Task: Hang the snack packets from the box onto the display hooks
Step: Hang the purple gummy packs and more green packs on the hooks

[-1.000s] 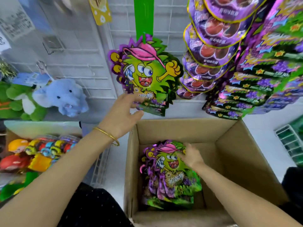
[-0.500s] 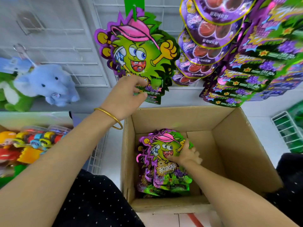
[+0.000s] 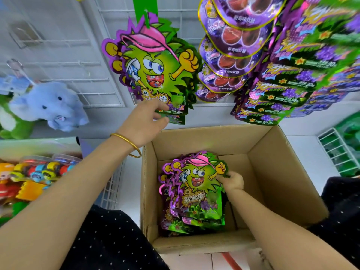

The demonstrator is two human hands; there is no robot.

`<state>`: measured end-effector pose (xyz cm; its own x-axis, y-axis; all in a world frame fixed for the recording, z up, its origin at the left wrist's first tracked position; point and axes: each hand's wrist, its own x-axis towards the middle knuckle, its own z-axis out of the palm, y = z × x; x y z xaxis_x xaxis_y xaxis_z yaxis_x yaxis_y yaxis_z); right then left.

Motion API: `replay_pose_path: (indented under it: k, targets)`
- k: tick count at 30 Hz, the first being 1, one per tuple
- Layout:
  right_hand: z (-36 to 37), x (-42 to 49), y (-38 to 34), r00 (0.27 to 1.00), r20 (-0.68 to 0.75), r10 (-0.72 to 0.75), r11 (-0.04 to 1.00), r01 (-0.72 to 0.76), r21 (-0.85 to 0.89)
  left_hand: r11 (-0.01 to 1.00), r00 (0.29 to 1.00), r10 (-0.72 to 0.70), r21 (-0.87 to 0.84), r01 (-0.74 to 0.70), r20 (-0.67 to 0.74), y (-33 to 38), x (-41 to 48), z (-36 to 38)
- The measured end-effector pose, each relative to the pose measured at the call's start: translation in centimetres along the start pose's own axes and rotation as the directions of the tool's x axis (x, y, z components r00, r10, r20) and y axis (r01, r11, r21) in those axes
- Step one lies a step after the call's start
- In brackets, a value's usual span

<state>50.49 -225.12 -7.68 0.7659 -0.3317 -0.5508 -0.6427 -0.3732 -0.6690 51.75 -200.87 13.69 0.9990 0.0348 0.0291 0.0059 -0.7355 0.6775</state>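
Far left, mid-frame: blue plush elephant (image 3: 48,106) on the wire grid, toy packs (image 3: 35,172) below it at lower left, not our biz. Moving in, left hand (image 3: 144,121) is up at centre-left, thumb & fingers lightly pinching the bottom edge of the hung packets (image 3: 153,71), a small bunch already on the display hook (image 3: 146,20) at top centre, so part of the job's done. Below, the box (image 3: 214,137) sits open at bottom centre w/ a stack (image 3: 175,221) of the same green-monster packets lying against its left side, several deep, exact count can't tell. Right hand (image 3: 232,181) is down inside, fingers curled onto the right edge of the top packet (image 3: 196,176), gripping it, but it looks flat on the pile, not lifted yet. Upper right: purple packs (image 3: 233,45) & grape-print packs (image 3: 292,84) fill their own hooks. My read: early-to-mid going, next packet being picked, plenty left in the box to hang
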Motion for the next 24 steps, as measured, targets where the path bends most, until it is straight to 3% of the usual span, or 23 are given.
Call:
replay_pose_path:
  k: [3,10,13,17,20,24]
  targets:
    - [-1.6,-0.5,-0.4,0.986,0.16,-0.05,0.941,-0.007,0.339,1.0,0.998,-0.007,0.002,0.007,0.057,-0.4,0.2,0.6]
    - [-6.2,-2.9,-5.9,0.845,0.349,-0.405,0.842,0.195,0.504,0.997,0.969,-0.05,0.066,0.035,0.242,-0.7,-0.3,2.9]
    - [-7.7,-4.9,-8.7,0.781,0.382,-0.494,0.798,0.232,0.557,0.999,0.968,-0.01,0.036,0.001,0.251,-0.4,-0.3,2.9]
    - [-8.7,-6.3,-11.1,0.749,0.386,-0.539,0.817,0.353,0.456,0.999,0.991,0.051,-0.001,-0.051,0.125,0.4,-0.4,2.0]
    - [-9.2,-6.9,-13.8,0.7,0.3,-0.648,0.762,0.601,0.242,0.996,0.991,0.083,-0.017,-0.082,0.106,0.5,-0.4,0.3]
    - [-8.4,-9.8,-19.6,0.462,0.309,-0.831,0.506,0.86,0.074,0.984,0.987,0.139,0.101,-0.147,0.077,0.8,-0.6,-1.8]
